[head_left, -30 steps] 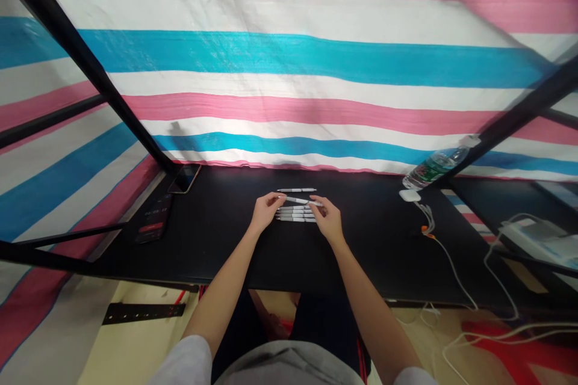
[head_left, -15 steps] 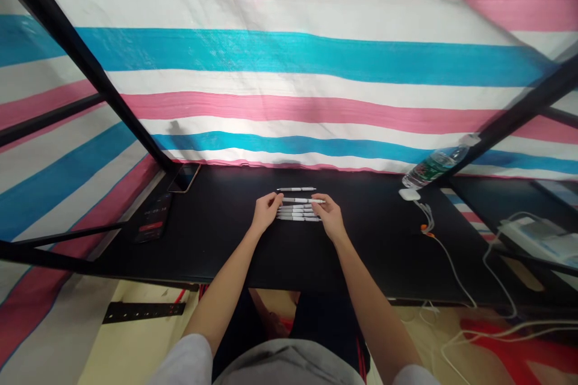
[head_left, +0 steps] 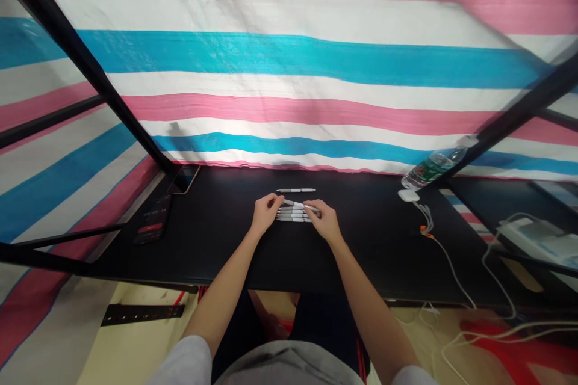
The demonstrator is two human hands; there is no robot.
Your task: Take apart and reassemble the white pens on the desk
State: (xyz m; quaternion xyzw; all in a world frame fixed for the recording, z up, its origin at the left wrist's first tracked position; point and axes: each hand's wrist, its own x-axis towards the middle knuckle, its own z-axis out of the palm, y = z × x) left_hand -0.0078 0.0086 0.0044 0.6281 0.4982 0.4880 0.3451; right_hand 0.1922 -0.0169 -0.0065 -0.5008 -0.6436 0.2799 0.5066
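A white pen (head_left: 295, 204) is held between both hands, tilted a little down to the right. My left hand (head_left: 266, 210) pinches its left end. With thumb and fingers, my right hand (head_left: 324, 218) grips its right part. Just below it, several similar white and grey pens (head_left: 292, 216) lie side by side on the black table (head_left: 217, 222), their right ends partly hidden by my right hand. Farther back, a single pen (head_left: 296, 190) lies by itself, roughly parallel to the row.
Two phones, one lying flat (head_left: 154, 219) and one near the post (head_left: 185, 179), are at the left. On the right stand a water bottle (head_left: 433, 168), a white charger (head_left: 409, 195) with cables, and a white device (head_left: 537, 240). Black frame posts and a striped sheet (head_left: 289, 60) enclose the table.
My right hand has slid left along the held pen, and the pen's right end has dipped. My left hand has stayed nearly in place.
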